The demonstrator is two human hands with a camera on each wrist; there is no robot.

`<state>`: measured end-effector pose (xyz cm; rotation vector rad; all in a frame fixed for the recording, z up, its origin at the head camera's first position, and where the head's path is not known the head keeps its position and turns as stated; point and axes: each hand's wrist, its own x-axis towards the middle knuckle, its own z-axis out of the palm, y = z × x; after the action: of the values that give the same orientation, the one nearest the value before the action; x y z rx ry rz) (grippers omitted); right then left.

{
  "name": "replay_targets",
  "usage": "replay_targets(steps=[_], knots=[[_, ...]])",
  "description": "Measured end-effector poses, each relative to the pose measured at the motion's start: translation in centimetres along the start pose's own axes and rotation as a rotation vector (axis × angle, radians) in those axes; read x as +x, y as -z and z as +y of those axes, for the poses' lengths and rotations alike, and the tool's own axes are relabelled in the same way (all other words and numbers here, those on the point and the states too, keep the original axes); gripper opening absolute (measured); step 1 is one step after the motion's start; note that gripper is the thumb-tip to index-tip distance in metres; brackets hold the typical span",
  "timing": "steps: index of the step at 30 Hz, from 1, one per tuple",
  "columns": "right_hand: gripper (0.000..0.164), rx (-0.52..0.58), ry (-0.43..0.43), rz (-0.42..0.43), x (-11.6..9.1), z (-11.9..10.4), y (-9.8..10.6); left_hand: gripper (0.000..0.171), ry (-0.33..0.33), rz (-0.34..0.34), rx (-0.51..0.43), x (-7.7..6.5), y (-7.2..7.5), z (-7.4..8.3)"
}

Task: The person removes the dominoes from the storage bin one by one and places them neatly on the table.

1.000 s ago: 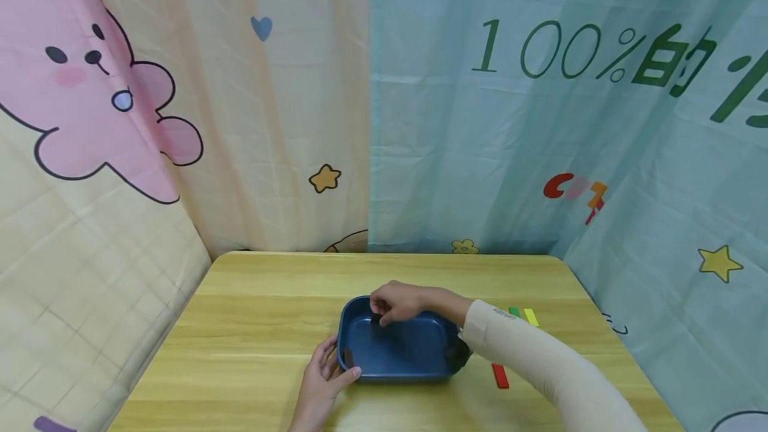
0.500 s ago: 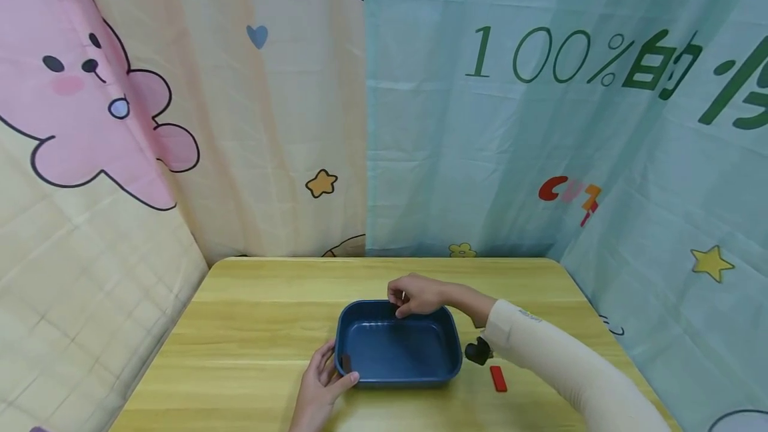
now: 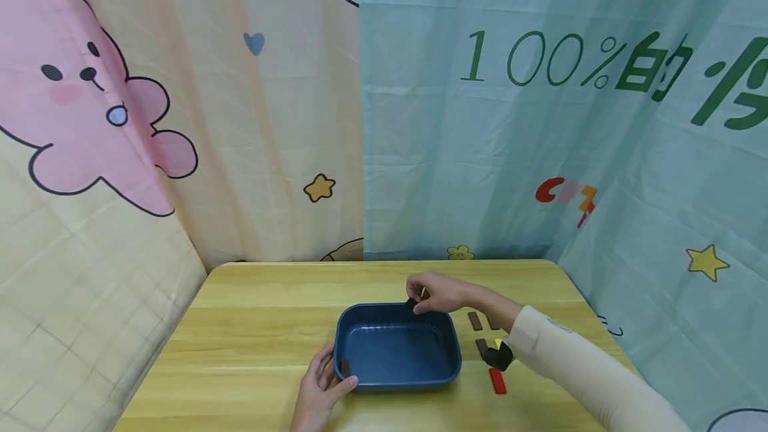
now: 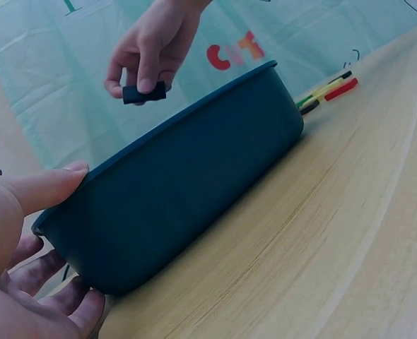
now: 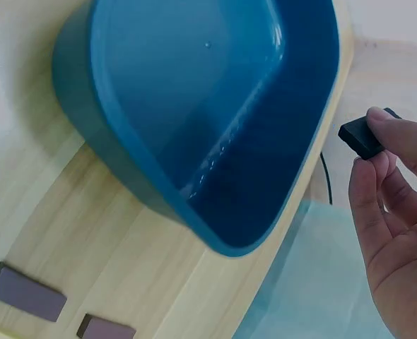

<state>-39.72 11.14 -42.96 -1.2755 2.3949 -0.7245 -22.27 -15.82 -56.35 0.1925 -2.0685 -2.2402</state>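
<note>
My right hand (image 3: 438, 293) pinches a small black rectangular block (image 5: 364, 135) between thumb and fingertips. In the left wrist view that block is above the rim of a blue plastic basin (image 3: 396, 386); in the head view it overlaps the far rim. My left hand (image 3: 318, 389) grips the basin at its near left corner, thumb on the rim and fingers against the outer wall. Inside the basin, a dark brown block (image 3: 345, 367) leans by the left wall, close to the left thumb.
Right of the basin lie a red block (image 3: 497, 381), several dark brown blocks (image 3: 475, 321) and a partly hidden yellow block (image 3: 497, 343). A black device (image 3: 500, 356) at the right wrist covers some of them. Patterned curtains (image 3: 456, 152) stand behind the wooden table (image 3: 270, 325).
My right hand has moved right with the black block, from over the basin's far left part to its far right rim. More blocks show on the right. The left hand keeps its grip.
</note>
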Motion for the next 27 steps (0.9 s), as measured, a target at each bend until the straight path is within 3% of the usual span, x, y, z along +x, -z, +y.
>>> replay_targets(steps=[12,27], knots=[[0.02,0.067,-0.028,0.103,-3.9,2.0,0.4,0.089,-0.002,-0.012,-0.017,-0.1,0.0,-0.1],[0.018,0.227,-0.138,0.252,-9.0,4.4,-0.4,0.087,-0.02,-0.007,-0.019,-0.4,-0.1,0.0]])
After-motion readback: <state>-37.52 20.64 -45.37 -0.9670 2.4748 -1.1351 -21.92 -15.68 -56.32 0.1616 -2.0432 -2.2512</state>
